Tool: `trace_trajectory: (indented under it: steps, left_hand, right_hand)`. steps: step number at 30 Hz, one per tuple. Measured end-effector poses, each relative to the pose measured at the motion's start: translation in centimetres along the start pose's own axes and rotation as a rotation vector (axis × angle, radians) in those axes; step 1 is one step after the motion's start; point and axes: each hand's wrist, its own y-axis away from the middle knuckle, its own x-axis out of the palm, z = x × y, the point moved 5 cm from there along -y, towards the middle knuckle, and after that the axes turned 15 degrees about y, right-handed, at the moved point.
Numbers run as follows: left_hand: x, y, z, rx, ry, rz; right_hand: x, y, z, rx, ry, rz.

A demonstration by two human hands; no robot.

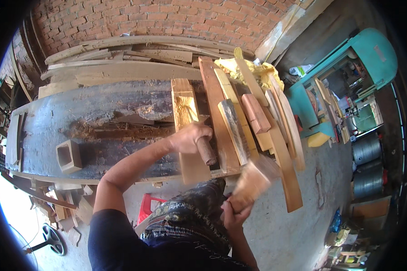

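My left hand (192,137) is closed round a chisel, whose thick round wooden handle (206,152) sticks out toward me; its blade is hidden. Beneath that hand lies a long pale board (182,86) with a rough hollow cut into its upper face. The board reaches across the near edge of the workbench. Lower right, my right hand (237,216) grips the handle of a wooden mallet (257,176). Its block-shaped head is smeared by motion and sits apart from the chisel, near the ends of some boards.
Several planks and a reddish block (256,113) lie right of the board on the dark, worn workbench (95,97). A hollow wooden box (68,156) stands at left. Beyond the right end is a teal bandsaw (377,54). A red stool (145,210) and wood scraps are below.
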Motion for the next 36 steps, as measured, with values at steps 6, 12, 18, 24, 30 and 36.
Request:
trace_trajectory:
  steps: [6,12,18,24,30,36]
  left_hand:
    - [-0.2,-0.8,-2.3,0.014,0.007,-0.053]
    - [-1.6,-1.0,-3.1,-0.022,0.091,-0.050]
    - [-1.2,-0.8,-2.5,-0.028,0.104,0.038]
    - [-0.4,-0.2,-2.2,-0.045,0.070,0.046]
    - [-0.1,-0.6,-2.0,0.055,-0.008,0.050]
    - [0.1,-1.4,-2.2,0.002,0.017,0.143]
  right_hand:
    - [-1.3,0.9,1.7,-0.273,0.269,0.156]
    - [-1.6,-0.3,4.9,-0.296,0.047,0.332]
    - [3.1,-0.7,-0.3,0.120,0.084,0.216]
    - [1.3,0.0,1.6,-0.545,0.287,0.164]
    - [1.7,1.5,-5.0,-0.032,0.068,0.150]
    - [3.3,0.3,-3.4,0.150,0.109,0.298]
